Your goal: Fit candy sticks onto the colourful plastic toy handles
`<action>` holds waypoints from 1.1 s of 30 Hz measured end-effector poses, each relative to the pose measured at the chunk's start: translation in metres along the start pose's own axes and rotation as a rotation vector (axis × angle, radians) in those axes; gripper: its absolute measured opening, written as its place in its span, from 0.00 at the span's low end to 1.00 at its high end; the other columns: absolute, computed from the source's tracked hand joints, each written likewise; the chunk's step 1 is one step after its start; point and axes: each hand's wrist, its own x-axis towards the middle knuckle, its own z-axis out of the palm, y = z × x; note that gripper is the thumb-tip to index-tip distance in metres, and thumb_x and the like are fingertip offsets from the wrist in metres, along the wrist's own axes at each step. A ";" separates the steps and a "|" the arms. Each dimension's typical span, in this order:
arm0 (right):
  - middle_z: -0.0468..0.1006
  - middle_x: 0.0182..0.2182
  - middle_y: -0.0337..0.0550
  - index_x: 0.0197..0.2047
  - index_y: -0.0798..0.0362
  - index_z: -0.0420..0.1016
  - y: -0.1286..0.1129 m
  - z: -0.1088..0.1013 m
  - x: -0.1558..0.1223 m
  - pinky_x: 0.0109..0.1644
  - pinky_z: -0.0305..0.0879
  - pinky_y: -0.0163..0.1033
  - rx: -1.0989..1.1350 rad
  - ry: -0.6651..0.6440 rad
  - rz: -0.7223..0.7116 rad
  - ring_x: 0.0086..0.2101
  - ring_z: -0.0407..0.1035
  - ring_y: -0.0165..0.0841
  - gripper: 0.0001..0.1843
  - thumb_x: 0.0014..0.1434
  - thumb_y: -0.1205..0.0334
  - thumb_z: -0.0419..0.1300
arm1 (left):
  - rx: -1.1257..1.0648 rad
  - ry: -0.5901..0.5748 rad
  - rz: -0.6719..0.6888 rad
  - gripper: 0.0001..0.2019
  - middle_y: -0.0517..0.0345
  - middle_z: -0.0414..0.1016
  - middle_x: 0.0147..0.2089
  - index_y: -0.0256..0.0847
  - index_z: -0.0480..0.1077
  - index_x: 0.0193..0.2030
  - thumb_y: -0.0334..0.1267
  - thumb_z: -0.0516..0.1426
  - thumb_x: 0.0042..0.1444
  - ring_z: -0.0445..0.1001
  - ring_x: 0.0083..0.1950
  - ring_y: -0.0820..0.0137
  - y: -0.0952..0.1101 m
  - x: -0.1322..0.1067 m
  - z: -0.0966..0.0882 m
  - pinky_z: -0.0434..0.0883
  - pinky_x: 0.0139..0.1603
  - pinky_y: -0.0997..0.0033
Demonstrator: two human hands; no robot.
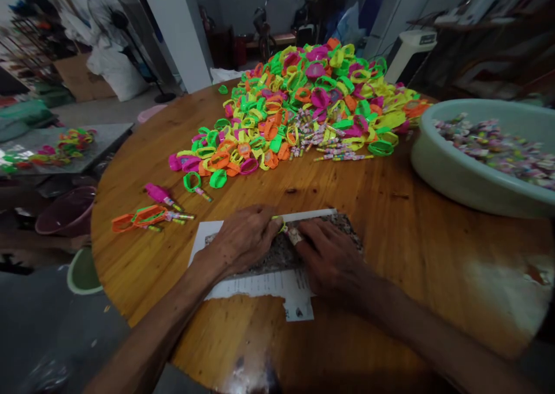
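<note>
My left hand (247,238) is closed over a stone slab (277,258), pinching a small yellow-green plastic piece (282,226), probably part of a toy watch; most of it is hidden. Close on its right, my right hand (332,249) bends its fingers down toward the slab. A pale, wrapped-looking bit (295,235) shows at its thumb and fingertips; whether it is tape or a candy roll I cannot tell. Under the slab lie sheets of white paper (264,284). To the left, several toy watches (150,215) lie with wrapped candy rolls (178,216) at their ends.
A large heap of bright plastic toy watches (277,111) covers the back of the round wooden table (381,249). Loose candy rolls (342,151) lie at its front. On the right stands a pale green basin (472,177) of candy rolls. Another person's arm (39,244) is at the left.
</note>
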 end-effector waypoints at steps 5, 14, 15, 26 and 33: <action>0.73 0.39 0.56 0.37 0.62 0.75 0.001 0.006 -0.002 0.47 0.69 0.50 0.207 0.093 0.085 0.42 0.67 0.42 0.09 0.59 0.76 0.53 | 0.119 0.088 -0.132 0.27 0.47 0.74 0.37 0.38 0.69 0.41 0.56 0.39 0.70 0.74 0.41 0.59 0.016 0.001 0.010 0.67 0.40 0.60; 0.71 0.35 0.52 0.30 0.57 0.70 -0.001 0.003 0.001 0.42 0.66 0.48 0.244 0.054 0.178 0.38 0.65 0.39 0.09 0.60 0.75 0.53 | 0.077 0.074 -0.138 0.21 0.44 0.75 0.40 0.36 0.69 0.42 0.50 0.42 0.70 0.74 0.44 0.53 0.015 0.004 0.017 0.70 0.46 0.52; 0.71 0.35 0.52 0.31 0.58 0.71 0.000 0.003 0.001 0.43 0.67 0.48 0.243 0.033 0.173 0.38 0.65 0.40 0.09 0.59 0.75 0.53 | 0.070 0.068 -0.146 0.21 0.43 0.75 0.41 0.36 0.69 0.42 0.49 0.42 0.70 0.74 0.44 0.53 0.015 0.005 0.016 0.70 0.47 0.51; 0.73 0.38 0.50 0.39 0.55 0.72 0.009 0.020 -0.002 0.42 0.65 0.43 0.117 0.143 -0.036 0.38 0.66 0.38 0.10 0.63 0.75 0.51 | -0.002 0.052 -0.226 0.19 0.46 0.77 0.44 0.38 0.72 0.44 0.50 0.47 0.68 0.76 0.47 0.56 0.018 -0.001 0.012 0.70 0.49 0.55; 0.75 0.32 0.43 0.36 0.53 0.73 -0.012 0.025 0.052 0.36 0.59 0.38 0.394 -0.101 0.072 0.33 0.68 0.32 0.13 0.70 0.63 0.51 | -0.050 0.287 -0.248 0.17 0.50 0.74 0.39 0.39 0.69 0.37 0.49 0.49 0.68 0.73 0.40 0.64 -0.039 -0.050 -0.012 0.68 0.40 0.66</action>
